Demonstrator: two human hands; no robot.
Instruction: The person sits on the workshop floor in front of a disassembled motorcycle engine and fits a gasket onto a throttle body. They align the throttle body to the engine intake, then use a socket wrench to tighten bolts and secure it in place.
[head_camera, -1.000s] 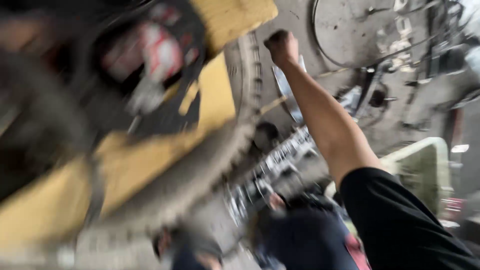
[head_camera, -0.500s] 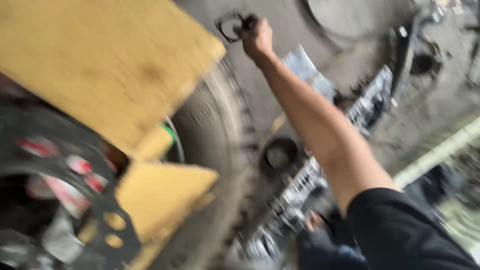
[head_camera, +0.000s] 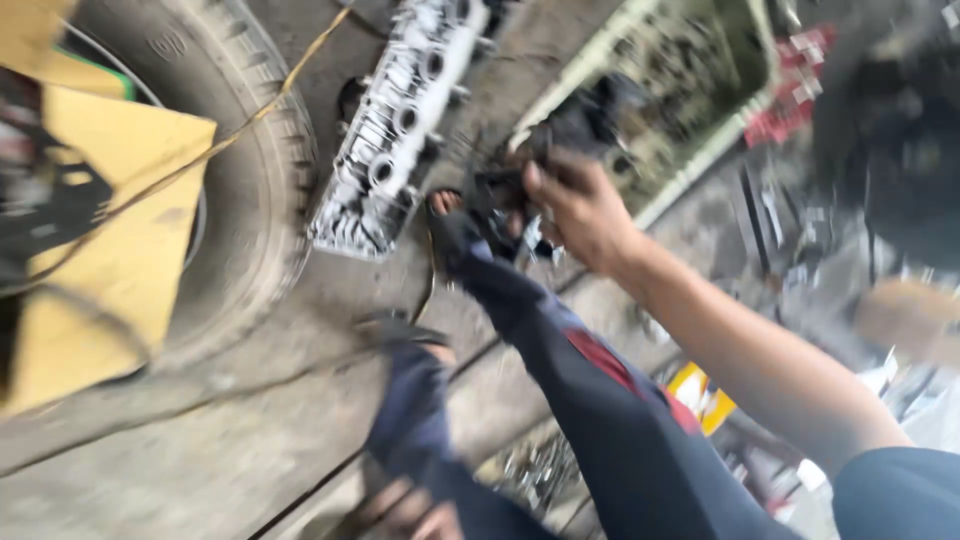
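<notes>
The right hand (head_camera: 580, 215) is clamped on a dark greasy part (head_camera: 560, 140), lifted clear at one o'clock of the cylinder head (head_camera: 390, 130).

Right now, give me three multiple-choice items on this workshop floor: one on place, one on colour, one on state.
1. Where does the metal engine part lie?
A. on the ground beside the tyre
B. on top of the tyre
C. in the tray

2. What colour is the flat board resting on the tyre?
A. blue
B. yellow
C. white

3. What is the right hand doing?
A. hanging open in the air
B. resting flat on the ground
C. gripping a dark object

Answers: 1 A, the pale ridged casting sits on the concrete just right of the tread. 2 B, the board is plainly yellow. 3 C, the fingers curl around a dark, blurred thing above the knee.
</notes>
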